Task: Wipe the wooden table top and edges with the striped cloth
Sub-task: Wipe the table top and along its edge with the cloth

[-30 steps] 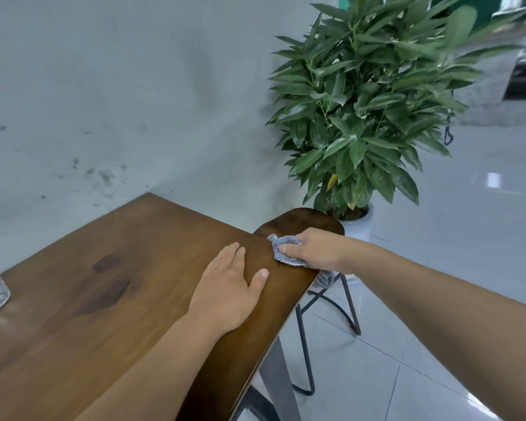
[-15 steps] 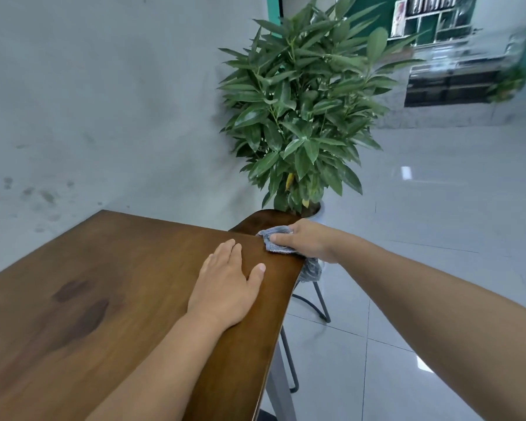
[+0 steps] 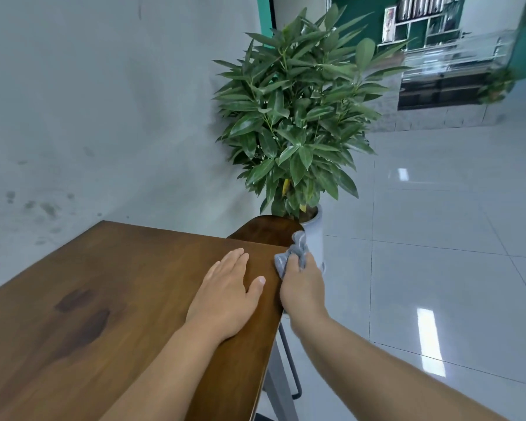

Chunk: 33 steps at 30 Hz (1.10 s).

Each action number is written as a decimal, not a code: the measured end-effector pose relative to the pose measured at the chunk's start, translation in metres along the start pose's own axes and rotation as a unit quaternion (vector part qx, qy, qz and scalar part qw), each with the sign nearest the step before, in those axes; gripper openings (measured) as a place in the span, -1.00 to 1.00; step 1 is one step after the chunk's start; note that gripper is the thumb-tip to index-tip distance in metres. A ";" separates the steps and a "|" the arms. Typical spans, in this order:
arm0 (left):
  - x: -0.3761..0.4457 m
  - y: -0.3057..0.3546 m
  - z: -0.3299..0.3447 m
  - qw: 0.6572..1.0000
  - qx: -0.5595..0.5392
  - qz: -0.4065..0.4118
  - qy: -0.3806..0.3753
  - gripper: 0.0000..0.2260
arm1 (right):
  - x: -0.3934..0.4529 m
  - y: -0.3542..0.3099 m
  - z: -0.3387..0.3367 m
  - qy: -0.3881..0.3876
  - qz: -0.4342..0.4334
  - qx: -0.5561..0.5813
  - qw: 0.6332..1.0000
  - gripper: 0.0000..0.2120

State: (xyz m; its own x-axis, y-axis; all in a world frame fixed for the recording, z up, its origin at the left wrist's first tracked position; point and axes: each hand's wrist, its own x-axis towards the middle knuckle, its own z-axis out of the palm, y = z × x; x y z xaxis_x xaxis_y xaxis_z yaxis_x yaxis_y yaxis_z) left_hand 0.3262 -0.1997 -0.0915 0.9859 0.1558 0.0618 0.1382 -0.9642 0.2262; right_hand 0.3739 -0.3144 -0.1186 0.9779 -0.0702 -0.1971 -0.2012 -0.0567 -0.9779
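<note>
The long brown wooden table with a smooth varnished top [image 3: 128, 284] takes most of the lower left of the view, and it serves as the landmark here. Behind its far right corner stands a leafy green plant in a pale round pot [image 3: 295, 123], and just at that corner is a dark brown rounded wooden stool seat [image 3: 264, 230].

The left hand [image 3: 228, 293] lies flat on the table top close to the right edge, fingers straight and a little spread, holding nothing. I judge that it rests there to steady the body while the other arm works on the side.

The right hand [image 3: 301, 287] is against the right edge of the table, near the far corner, with its fingers curled around the small grey striped cloth [image 3: 292, 253]. The grip is placed so, I think, because the cloth must press on the vertical edge, not on the top.

The cloth is bunched and wrinkled, soft, with faint paler stripes. Part of it sticks out beyond the fingers, toward the stool. The top shows two darker patches further left of the flat hand.
</note>
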 end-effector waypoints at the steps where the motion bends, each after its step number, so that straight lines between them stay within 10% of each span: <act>1: 0.000 0.000 0.000 1.000 0.000 0.000 0.001 -0.44 | -0.008 0.002 0.002 -0.005 0.019 0.013 1.000 -0.56; 33: -0.028 -0.005 -0.004 0.998 -0.004 0.056 -0.035 -0.53 | -0.051 0.008 0.002 -0.039 0.065 0.014 0.997 -0.60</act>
State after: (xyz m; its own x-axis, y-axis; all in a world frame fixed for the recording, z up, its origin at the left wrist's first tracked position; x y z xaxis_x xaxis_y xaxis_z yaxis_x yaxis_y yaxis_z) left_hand 0.2973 -0.1981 -0.0905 0.9993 0.0326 0.0198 0.0272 -0.9731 0.2288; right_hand 0.3228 -0.3091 -0.1169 0.9453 0.0022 -0.3263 -0.3261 -0.0246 -0.9450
